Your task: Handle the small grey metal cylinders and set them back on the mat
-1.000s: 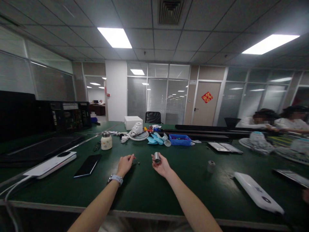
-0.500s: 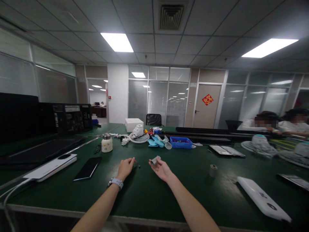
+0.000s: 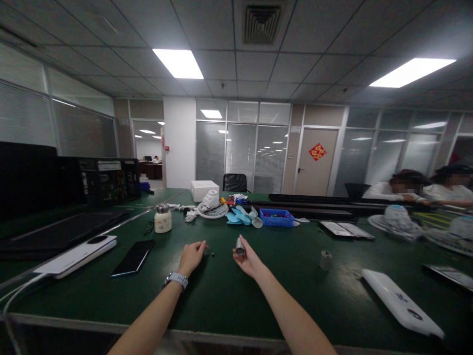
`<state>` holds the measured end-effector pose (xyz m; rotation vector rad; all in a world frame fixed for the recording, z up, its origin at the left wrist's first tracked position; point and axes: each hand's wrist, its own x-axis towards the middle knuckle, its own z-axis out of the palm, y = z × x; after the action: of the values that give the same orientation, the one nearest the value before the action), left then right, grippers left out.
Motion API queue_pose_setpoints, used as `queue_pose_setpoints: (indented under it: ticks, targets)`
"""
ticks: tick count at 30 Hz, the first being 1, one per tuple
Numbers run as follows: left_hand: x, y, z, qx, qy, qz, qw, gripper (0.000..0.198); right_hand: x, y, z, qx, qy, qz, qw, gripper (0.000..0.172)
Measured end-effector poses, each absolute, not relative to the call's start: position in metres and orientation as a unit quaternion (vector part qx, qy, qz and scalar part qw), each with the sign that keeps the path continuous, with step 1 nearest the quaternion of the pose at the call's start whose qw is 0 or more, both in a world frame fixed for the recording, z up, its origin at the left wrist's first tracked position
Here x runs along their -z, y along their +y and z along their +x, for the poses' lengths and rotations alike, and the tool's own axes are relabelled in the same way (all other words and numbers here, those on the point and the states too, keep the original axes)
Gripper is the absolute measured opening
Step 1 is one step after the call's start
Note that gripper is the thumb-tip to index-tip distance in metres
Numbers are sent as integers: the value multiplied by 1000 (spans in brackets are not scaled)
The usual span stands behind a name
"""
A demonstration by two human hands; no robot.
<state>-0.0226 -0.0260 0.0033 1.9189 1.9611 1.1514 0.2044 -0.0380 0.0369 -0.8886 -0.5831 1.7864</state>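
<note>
My right hand point(image 3: 250, 261) holds a small silver metal cylinder point(image 3: 240, 247), its round end tilted toward me. To its left, my left hand point(image 3: 191, 257), with a watch point(image 3: 176, 280) on the wrist, rests low over the table with thumb and fingers drawn together; whatever is in the pinch is too small to make out. A tiny dark piece point(image 3: 213, 254) lies on the green table point(image 3: 229, 301) between my hands. Another short metal cylinder point(image 3: 325, 260) stands upright further right.
Left are a dark phone point(image 3: 133, 258), a white device point(image 3: 77, 254) with a cable and a cream jar point(image 3: 163, 220). Behind my hands lie blue fan blades point(image 3: 242, 217), a blue bin point(image 3: 277, 218) and a white fan part point(image 3: 212, 209). A white case point(image 3: 402, 301) lies right. Two people sit far right.
My right hand has turned the metal cylinder from lying sideways to pointing its end toward me. My left hand has stayed almost in place.
</note>
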Motion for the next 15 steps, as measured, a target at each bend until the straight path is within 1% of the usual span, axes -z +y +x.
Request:
queue_pose_setpoints:
  ticks: [7,15]
  targets:
    - [-3,-25,-23,-378,665,638,86,49,-35,-37,205,-748,-258,-355,498,29]
    - [-8,-30,-20,-372,672,634,92,48,-38,-42,209,-765,-258,-332,488,35]
